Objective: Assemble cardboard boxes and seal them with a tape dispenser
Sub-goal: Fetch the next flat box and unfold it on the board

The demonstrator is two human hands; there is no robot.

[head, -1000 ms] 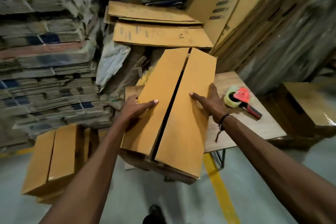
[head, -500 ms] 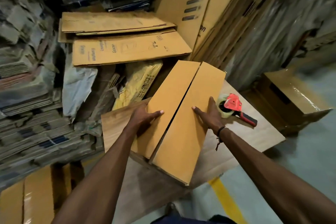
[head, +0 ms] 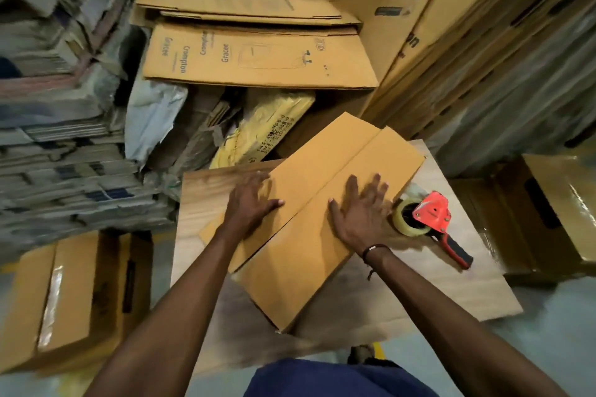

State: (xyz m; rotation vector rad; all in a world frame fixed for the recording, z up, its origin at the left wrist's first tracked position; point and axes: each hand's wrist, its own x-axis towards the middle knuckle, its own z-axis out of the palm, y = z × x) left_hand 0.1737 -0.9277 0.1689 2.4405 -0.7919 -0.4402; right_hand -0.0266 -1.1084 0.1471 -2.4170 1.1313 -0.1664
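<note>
A long yellow-brown cardboard box (head: 322,203) lies at a slant on a wooden table (head: 206,193), its two top flaps folded shut with a dark seam between them. My left hand (head: 250,205) presses flat on the left flap. My right hand (head: 359,211) rests flat on the right flap with its fingers spread. A tape dispenser (head: 430,219) with a red body, a roll of clear tape and a red-and-black handle lies on the table just right of my right hand, apart from it.
Flattened printed cartons (head: 258,58) are stacked behind the table, with more leaning at the right (head: 451,26). Bundled cardboard stacks (head: 54,138) fill the left. A taped box (head: 64,293) sits on the floor at left and another box (head: 548,213) at right.
The box has come lower and nearer, lying on the table now. Both hands went from holding its flaps to lying flat on top, the right hand closer to the tape dispenser.
</note>
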